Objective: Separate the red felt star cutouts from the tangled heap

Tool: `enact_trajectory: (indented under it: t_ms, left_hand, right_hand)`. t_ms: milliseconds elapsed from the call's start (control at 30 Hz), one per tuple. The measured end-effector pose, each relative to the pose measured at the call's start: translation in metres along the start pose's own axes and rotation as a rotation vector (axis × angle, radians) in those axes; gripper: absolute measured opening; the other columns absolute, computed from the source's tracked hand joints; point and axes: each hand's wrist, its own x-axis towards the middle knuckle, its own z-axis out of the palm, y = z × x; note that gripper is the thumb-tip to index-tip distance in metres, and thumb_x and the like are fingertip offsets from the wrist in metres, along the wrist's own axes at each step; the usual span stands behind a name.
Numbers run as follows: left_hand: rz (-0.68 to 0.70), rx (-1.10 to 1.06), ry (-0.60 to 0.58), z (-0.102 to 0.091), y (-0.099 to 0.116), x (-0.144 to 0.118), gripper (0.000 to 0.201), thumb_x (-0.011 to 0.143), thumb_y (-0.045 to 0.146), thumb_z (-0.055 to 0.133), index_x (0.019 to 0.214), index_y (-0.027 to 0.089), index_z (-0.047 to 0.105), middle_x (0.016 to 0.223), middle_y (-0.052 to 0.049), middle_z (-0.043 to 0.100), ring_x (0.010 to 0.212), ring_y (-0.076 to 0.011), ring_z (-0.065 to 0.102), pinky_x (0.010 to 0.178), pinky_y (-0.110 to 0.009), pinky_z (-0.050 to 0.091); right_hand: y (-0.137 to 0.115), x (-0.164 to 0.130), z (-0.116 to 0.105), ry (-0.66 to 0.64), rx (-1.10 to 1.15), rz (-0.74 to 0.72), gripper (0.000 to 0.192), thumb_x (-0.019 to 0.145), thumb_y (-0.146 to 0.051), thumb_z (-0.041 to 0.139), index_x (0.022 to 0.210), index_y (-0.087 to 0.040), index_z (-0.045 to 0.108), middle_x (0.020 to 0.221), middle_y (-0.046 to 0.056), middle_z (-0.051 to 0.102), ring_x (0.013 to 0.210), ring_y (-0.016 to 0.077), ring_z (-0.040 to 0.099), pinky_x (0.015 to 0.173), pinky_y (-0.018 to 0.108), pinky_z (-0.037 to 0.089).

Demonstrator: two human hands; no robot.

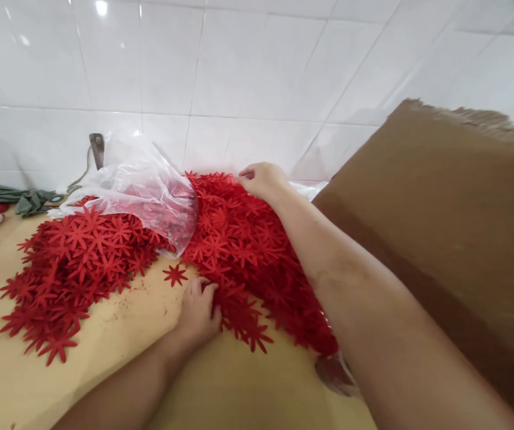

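Observation:
A large heap of red flower-shaped cut-outs (234, 239) lies in the middle of the table. At its near left edge, my left hand (199, 313) has its fingers curled in against the cut-outs; what they hold, if anything, is hidden. My right hand (263, 179) reaches over the far top of the heap with thumb and fingers pinched together, and what is between them is too small to make out. Just left of my left hand lies one loose red flower cut-out (175, 275). A clear plastic bag (149, 179) drapes between this heap and a second pile of red flower cut-outs (77, 257).
A big brown cardboard piece (454, 215) with a torn top edge stands on the right. White wall tiles (239, 65) rise behind the yellowish table (122, 334). Dark green cloth (33, 200) lies at the far left, near a brown strap-like piece (97, 149).

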Motion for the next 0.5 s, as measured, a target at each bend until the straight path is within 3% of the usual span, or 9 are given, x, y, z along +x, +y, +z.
enact_trajectory:
  t_ms: [100,200,267,333,367,433,500]
  left_hand:
    - [0.032,0.005,0.054,-0.001,-0.002,-0.002,0.04,0.07,0.014,0.046,0.11,0.016,0.055,0.115,-0.011,0.05,0.109,-0.0216,0.045,0.097,-0.039,0.038]
    - [0.092,0.023,-0.014,-0.013,-0.003,-0.007,0.034,0.072,0.012,0.043,0.101,0.016,0.061,0.105,-0.009,0.061,0.1,-0.0189,0.053,0.094,-0.035,0.04]
    - [0.111,0.009,-0.085,-0.031,-0.002,-0.013,0.034,0.078,0.016,0.039,0.104,0.016,0.061,0.103,-0.008,0.064,0.097,-0.0185,0.057,0.093,-0.035,0.042]
    - [0.088,-0.035,-0.101,-0.053,0.002,-0.019,0.035,0.082,0.021,0.036,0.108,0.014,0.06,0.107,-0.009,0.064,0.1,-0.0187,0.057,0.093,-0.034,0.042]
    - [0.071,-0.069,-0.081,-0.064,0.006,-0.022,0.038,0.085,0.026,0.034,0.111,0.013,0.058,0.112,-0.01,0.062,0.104,-0.02,0.056,0.094,-0.035,0.042]
    - [-0.061,-0.218,0.116,-0.081,0.017,-0.025,0.045,0.087,0.033,0.028,0.121,0.013,0.05,0.125,-0.01,0.054,0.118,-0.0208,0.047,0.102,-0.037,0.036]
    - [-0.274,-0.461,0.358,-0.088,0.027,-0.027,0.05,0.089,0.03,0.016,0.126,0.013,0.045,0.13,-0.009,0.05,0.124,-0.0186,0.042,0.106,-0.037,0.032]
  right_hand:
    - [-0.011,-0.023,-0.009,0.085,0.029,0.064,0.032,0.078,-0.021,0.045,0.1,-0.012,0.067,0.102,0.014,0.067,0.1,0.0263,0.059,0.087,0.037,0.043]
    - [-0.027,-0.056,-0.006,0.106,0.099,0.046,0.038,0.079,-0.025,0.043,0.111,-0.011,0.06,0.096,0.017,0.067,0.095,0.0267,0.061,0.085,0.039,0.044]
    - [-0.038,-0.082,0.007,0.143,0.191,-0.02,0.047,0.077,-0.026,0.046,0.121,-0.011,0.051,0.099,0.018,0.066,0.092,0.0252,0.062,0.087,0.038,0.045]
    - [-0.048,-0.112,0.028,0.063,0.308,-0.154,0.059,0.075,-0.028,0.05,0.131,-0.014,0.041,0.112,0.017,0.062,0.085,0.0237,0.064,0.088,0.039,0.047]
    - [-0.054,-0.129,0.039,-0.007,0.376,-0.224,0.063,0.075,-0.031,0.05,0.134,-0.015,0.038,0.117,0.018,0.059,0.09,0.0248,0.064,0.087,0.039,0.048]
    - [-0.07,-0.166,0.062,-0.1,0.541,-0.286,0.067,0.076,-0.041,0.048,0.137,-0.015,0.033,0.13,0.018,0.049,0.111,0.0265,0.056,0.093,0.04,0.045]
    - [-0.092,-0.204,0.078,-0.163,0.62,-0.316,0.063,0.084,-0.045,0.031,0.139,-0.013,0.027,0.136,0.018,0.042,0.121,0.0215,0.047,0.095,0.039,0.043]
